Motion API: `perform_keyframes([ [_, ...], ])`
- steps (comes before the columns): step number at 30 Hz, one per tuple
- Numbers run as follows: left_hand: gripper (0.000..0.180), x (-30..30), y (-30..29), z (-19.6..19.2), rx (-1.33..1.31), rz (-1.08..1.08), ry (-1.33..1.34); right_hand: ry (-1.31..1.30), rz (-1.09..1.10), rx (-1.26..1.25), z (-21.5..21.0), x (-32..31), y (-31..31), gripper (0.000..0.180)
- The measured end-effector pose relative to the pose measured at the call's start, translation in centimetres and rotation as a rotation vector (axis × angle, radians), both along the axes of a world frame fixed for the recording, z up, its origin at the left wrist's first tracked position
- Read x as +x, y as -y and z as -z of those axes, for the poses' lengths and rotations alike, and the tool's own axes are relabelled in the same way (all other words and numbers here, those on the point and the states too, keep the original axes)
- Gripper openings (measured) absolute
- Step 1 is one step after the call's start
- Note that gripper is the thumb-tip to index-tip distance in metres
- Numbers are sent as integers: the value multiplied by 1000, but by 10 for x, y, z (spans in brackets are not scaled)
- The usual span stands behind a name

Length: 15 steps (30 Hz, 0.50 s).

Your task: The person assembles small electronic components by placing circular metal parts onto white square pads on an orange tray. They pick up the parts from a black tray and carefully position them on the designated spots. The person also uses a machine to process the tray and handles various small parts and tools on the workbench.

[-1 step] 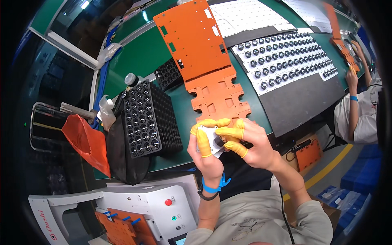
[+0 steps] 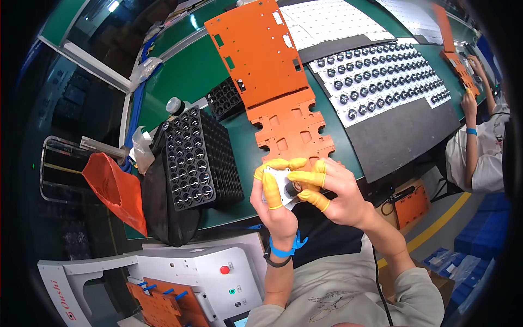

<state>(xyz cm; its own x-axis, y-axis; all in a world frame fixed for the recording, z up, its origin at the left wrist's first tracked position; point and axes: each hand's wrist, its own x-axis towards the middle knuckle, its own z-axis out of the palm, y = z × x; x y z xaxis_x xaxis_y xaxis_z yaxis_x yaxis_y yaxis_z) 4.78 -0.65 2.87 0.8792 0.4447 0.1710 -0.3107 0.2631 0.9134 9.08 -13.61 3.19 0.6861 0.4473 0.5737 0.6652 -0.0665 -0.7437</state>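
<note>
Left hand: gripped a small white plate — yellow-capped fingers wrapped round it.
Right hand: pinched a dark round part against the plate.

A long green workbench carries the things; on it lie a large orange perforated plate overlapping a smaller orange slotted plate; a black cell tray of round caps at the near left; a dark mat under white sheets of black knobs
</note>
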Motion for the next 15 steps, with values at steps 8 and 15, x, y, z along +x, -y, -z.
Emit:
perform_keyframes([
  [8, 36, -1, -1, 3, -12, 52, 12, 153, 95, -69, 3, -7, 2, 34],
  [15, 32, 1, 2, 5, 8, 58, -41, 218, 114, -165, 7, -3, 9, 34],
])
